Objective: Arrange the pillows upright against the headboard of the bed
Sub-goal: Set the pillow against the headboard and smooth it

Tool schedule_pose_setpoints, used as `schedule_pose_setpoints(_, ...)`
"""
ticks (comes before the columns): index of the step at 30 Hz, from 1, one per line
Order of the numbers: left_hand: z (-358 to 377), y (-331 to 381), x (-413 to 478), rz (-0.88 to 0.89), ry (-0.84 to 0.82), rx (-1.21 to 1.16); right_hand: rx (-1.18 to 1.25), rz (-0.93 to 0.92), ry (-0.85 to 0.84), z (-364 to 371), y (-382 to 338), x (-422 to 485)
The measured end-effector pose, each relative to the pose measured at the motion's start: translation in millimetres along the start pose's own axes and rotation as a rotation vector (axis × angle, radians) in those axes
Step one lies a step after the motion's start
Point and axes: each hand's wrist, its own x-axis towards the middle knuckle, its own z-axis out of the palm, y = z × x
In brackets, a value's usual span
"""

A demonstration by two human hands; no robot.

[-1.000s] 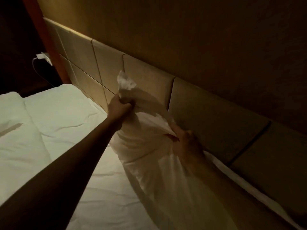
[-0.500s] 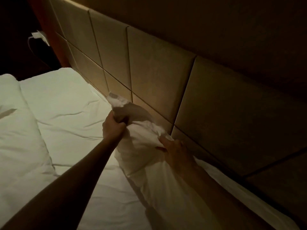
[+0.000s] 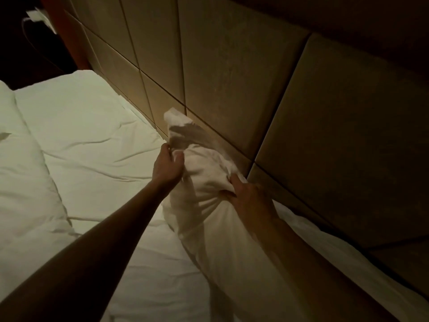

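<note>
A white pillow [image 3: 209,219] stands on its edge on the bed, leaning toward the padded tan headboard [image 3: 232,73]. Its loose case corner sticks up at the top. My left hand [image 3: 168,165] grips the bunched fabric near that top corner. My right hand [image 3: 249,197] clutches the pillow's upper edge on the headboard side. The lower part of the pillow runs toward me between my forearms and is partly hidden by my right arm.
A second white pillow [image 3: 76,126] lies flat at the far end of the bed beside the headboard. A rumpled white duvet [image 3: 25,182] covers the left side. A white charger with a cable [image 3: 37,16] sits in the dark far corner.
The pillow has come down from its raised position toward the mattress, closer to the headboard. Both hands have kept their hold and lowered with it. My view has moved nearer the headboard.
</note>
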Motion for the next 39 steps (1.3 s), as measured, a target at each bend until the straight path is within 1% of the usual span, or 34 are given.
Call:
schedule_pose_setpoints(4,7,6,-1,0.012,-0.027,0.028,-0.041,0.029,-0.029,-3,1,-1)
schedule_pose_setpoints(7,6,5,-2,0.046,-0.029,0.072,-0.063,0.028,-0.020,-7,-2,-6)
schedule_pose_setpoints(10,4,4,-8,0.174,0.010,0.155,-0.075,0.012,0.031,-12,0,-17)
schedule_pose_setpoints(13,6,10,-21,0.338,0.044,0.318,-0.108,-0.004,0.110,-20,7,-35)
schedule_pose_setpoints(15,10,16,-33,0.492,-0.010,0.418,-0.126,0.014,0.107,-26,13,-50)
schedule_pose_setpoints(19,21,37,-58,0.708,-0.223,0.553,-0.094,0.053,0.090,-36,25,-74)
schedule_pose_setpoints(22,30,49,-72,0.872,-0.342,0.737,-0.134,0.074,0.057,-43,35,-92)
schedule_pose_setpoints(25,37,51,-81,1.018,-0.450,0.928,-0.137,0.093,0.063,-55,48,-118)
schedule_pose_setpoints(28,38,49,-83,1.021,-0.523,1.071,-0.153,0.132,0.017,-58,67,-146)
schedule_pose_setpoints(31,36,51,-80,0.994,-0.567,1.211,-0.244,0.175,-0.038,-59,85,-171)
schedule_pose_setpoints(33,38,54,-82,0.961,-0.602,1.295,-0.296,0.213,-0.046,-56,98,-191)
schedule_pose_setpoints(35,34,54,-80,0.929,-0.616,1.353,-0.300,0.233,-0.035,-50,103,-200)
schedule_pose_setpoints(39,39,60,-84,0.968,-0.607,1.398,-0.311,0.256,-0.023,-43,112,-203)
